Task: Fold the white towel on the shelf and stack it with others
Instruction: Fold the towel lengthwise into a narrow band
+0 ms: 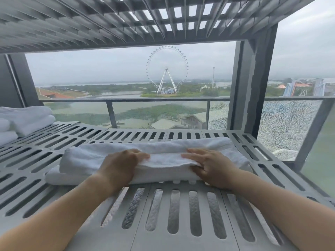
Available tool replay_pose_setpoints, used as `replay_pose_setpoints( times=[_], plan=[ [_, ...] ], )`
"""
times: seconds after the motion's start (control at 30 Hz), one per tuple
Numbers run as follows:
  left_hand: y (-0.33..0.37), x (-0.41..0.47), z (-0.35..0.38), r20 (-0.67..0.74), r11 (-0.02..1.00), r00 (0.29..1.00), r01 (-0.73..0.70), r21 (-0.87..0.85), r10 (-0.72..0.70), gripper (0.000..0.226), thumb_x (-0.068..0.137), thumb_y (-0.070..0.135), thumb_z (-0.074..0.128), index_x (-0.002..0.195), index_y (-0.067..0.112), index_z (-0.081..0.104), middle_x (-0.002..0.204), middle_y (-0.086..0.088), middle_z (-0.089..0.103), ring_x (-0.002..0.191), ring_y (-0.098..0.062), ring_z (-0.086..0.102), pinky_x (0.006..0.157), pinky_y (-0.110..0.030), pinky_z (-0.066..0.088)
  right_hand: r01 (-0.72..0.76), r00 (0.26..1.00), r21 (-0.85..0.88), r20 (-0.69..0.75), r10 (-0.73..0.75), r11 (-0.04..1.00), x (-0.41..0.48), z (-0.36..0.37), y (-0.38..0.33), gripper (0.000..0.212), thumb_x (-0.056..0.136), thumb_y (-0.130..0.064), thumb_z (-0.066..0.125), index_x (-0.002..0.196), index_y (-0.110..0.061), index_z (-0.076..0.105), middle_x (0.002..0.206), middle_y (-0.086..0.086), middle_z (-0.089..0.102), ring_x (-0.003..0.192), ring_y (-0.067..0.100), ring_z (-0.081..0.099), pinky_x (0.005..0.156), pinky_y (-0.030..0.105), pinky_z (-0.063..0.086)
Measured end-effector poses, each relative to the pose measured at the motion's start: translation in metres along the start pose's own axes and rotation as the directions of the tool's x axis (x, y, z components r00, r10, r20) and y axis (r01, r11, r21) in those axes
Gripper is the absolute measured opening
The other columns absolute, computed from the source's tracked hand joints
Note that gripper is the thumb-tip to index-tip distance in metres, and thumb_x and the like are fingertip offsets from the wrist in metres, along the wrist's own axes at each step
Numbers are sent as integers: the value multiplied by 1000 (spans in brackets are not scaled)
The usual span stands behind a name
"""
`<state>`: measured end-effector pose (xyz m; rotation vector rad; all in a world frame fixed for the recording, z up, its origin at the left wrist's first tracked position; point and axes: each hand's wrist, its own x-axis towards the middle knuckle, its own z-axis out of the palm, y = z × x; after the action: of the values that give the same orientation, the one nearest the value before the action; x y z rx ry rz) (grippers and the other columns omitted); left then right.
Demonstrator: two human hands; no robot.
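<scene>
A white towel [101, 156] lies folded into a long band across the middle of the grey slotted shelf [181, 223]. My left hand [121, 165] rests on its near edge, left of centre, fingers curled over the upper layer. My right hand [208, 164] lies on the towel right of centre, fingers spread over the upper layer and thumb at the front edge. A stack of folded white towels [27, 120] sits at the far left of the shelf, apart from both hands.
Another slotted shelf [126, 20] hangs close overhead. A grey upright post [253, 84] stands at the back right corner. Behind the shelf are a balcony railing [163, 100] and cracked glass [286, 127].
</scene>
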<state>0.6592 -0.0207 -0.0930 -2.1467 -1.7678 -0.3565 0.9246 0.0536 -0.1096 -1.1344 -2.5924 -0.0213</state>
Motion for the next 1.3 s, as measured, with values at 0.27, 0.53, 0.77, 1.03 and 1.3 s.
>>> replay_pose_setpoints(
  times=[0.27, 0.53, 0.77, 1.03, 1.3],
  plan=[
    [-37, 9, 21, -73, 994, 996, 49, 98, -42, 51, 91, 1, 45, 132, 32, 44, 130, 4, 55, 105, -17, 62, 83, -30, 52, -172, 985, -62, -41, 170, 983, 40, -3, -38, 47, 85, -28, 46, 133, -27, 42, 139, 0, 48, 124, 24, 46, 98, 39, 42],
    [-71, 7, 17, -76, 996, 996, 55, 75, -50, 39, 88, 11, 50, 123, 28, 50, 122, 3, 58, 103, -22, 62, 81, -34, 50, -40, 997, -77, -75, 34, 996, 111, 28, -152, 37, 85, -22, 48, 122, -15, 50, 120, 5, 57, 108, 27, 56, 83, 36, 48],
    [-144, -18, 3, -56, 992, 998, 26, 124, -19, 47, 85, -3, 37, 118, 24, 57, 119, 1, 60, 108, -23, 57, 90, -35, 48, -54, 991, -38, -127, 48, 998, 127, 52, -186, 28, 89, -23, 41, 112, -14, 53, 117, 5, 59, 103, 29, 57, 79, 36, 46],
    [-148, -40, 4, -5, 980, 1000, -16, 199, 17, 23, 89, 9, 48, 108, 22, 54, 100, -1, 65, 91, -23, 64, 71, -34, 50, -2, 986, -136, -167, -21, 991, 112, 52, -182, 35, 93, -31, 39, 125, -23, 50, 124, -1, 61, 106, 25, 59, 80, 36, 49],
    [-156, -55, -2, 38, 993, 997, -76, 86, 73, 28, 84, 4, 43, 105, 20, 54, 99, 0, 65, 89, -22, 63, 69, -31, 47, -38, 991, -346, -132, -9, 937, 104, 46, -207, 25, 92, -35, 36, 80, -19, 51, 87, 4, 67, 77, 27, 62, 57, 29, 32]
  ],
)
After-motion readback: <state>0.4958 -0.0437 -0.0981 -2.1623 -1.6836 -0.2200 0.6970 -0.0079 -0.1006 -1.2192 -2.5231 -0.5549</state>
